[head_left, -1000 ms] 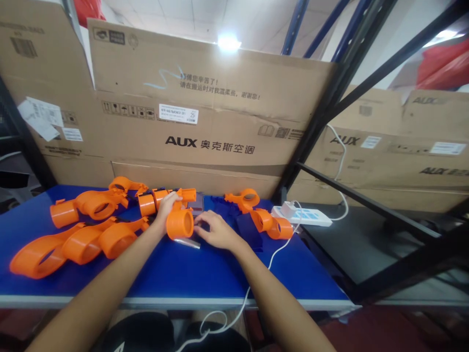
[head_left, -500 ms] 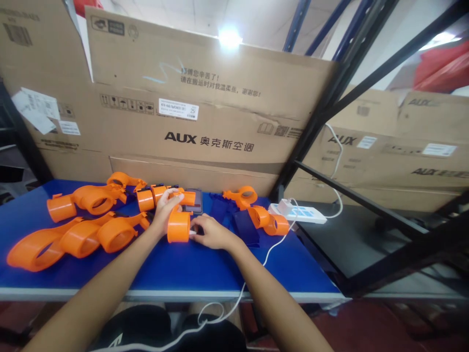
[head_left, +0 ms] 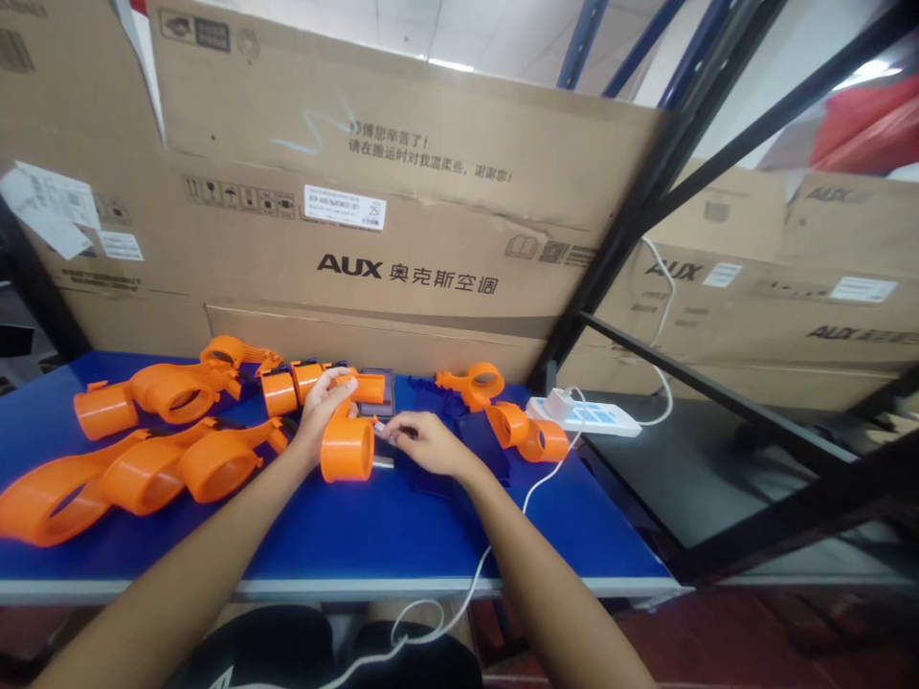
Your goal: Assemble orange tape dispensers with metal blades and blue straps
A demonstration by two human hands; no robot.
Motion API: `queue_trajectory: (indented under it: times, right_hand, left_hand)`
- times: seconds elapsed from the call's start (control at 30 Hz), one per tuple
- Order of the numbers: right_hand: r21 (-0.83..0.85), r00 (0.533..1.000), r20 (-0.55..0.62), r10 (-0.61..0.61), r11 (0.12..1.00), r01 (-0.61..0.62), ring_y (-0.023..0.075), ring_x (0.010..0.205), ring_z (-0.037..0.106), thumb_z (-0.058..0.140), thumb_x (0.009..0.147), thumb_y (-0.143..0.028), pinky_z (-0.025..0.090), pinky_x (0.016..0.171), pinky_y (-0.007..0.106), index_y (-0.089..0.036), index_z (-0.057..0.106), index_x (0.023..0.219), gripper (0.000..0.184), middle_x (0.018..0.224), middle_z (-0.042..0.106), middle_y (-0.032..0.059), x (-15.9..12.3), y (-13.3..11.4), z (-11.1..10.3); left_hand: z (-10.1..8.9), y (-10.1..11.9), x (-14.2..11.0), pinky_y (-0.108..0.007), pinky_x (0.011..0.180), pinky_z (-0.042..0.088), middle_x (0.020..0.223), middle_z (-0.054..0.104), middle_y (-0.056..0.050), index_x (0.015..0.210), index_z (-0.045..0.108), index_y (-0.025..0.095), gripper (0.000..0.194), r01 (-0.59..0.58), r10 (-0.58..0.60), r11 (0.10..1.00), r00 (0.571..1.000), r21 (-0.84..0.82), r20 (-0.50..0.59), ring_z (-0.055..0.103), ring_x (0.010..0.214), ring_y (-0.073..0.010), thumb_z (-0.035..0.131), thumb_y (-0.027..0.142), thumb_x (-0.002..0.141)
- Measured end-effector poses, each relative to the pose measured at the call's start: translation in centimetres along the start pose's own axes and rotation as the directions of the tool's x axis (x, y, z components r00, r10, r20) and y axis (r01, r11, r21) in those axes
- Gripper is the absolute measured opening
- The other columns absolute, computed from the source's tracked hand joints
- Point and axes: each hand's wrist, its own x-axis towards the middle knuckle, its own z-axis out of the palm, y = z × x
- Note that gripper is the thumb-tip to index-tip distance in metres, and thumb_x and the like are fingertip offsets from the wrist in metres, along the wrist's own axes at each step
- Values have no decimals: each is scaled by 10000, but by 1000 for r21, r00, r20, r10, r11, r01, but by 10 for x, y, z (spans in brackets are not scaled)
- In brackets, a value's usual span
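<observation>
My left hand [head_left: 321, 413] is closed around an orange tape dispenser [head_left: 346, 452], keeping it just above the blue tabletop. Its round ring faces me; another orange cylinder [head_left: 369, 388] shows just beyond my fingers. To the right of the ring, my right hand [head_left: 431, 442] has thumb and finger pinched on a small pale piece [head_left: 380, 429] that touches or nearly touches the dispenser's side. What that piece is, I cannot tell. Below it, a short silvery strip [head_left: 384, 462] shows beside the ring; whether it is attached is unclear.
Several orange tape dispensers [head_left: 215, 465] lie in rows on the left of the blue table [head_left: 345, 545]. More orange dispensers [head_left: 480, 386] and dark blue pieces [head_left: 484, 445] lie right. A white power strip [head_left: 585, 417] trails a cable [head_left: 480, 560]. Cardboard boxes [head_left: 431, 230] stand behind.
My right hand has moved up slightly from the ring's lower right side, and the silvery strip shows below it. My left hand keeps the dispenser, now turned slightly.
</observation>
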Motion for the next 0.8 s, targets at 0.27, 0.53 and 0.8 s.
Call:
queue_trajectory:
  times: [0.27, 0.53, 0.8]
  right_hand:
    - [189, 980, -194, 52, 982, -15, 171, 766, 624, 646, 899, -298, 487, 720, 293, -177, 804, 1000, 223, 879, 735, 48, 0, 0, -9]
    - [197, 975, -173, 137, 975, -102, 159, 719, 625, 643, 904, -229, 498, 674, 279, -222, 800, 1046, 212, 890, 734, 37, -3, -13, -1]
    - [172, 919, -307, 248, 964, -203, 186, 682, 676, 671, 948, -358, 499, 652, 292, -249, 762, 905, 148, 762, 745, 25, -9, -33, -4]
  left_hand:
    - [15, 6, 19, -220, 444, 420, 821, 659, 12, 1108, 590, 233, 448, -135, 133, 988, 990, 76, 37, 560, 441, -86, 837, 332, 748]
    - [0, 11, 9, -221, 434, 404, 777, 638, 23, 1158, 581, 243, 375, -107, 105, 981, 994, 164, 22, 544, 422, -88, 755, 348, 843]
    - [-6, 9, 13, -210, 433, 390, 589, 601, 56, 1219, 554, 254, 392, -5, 11, 985, 999, 173, -34, 520, 381, -106, 710, 377, 881]
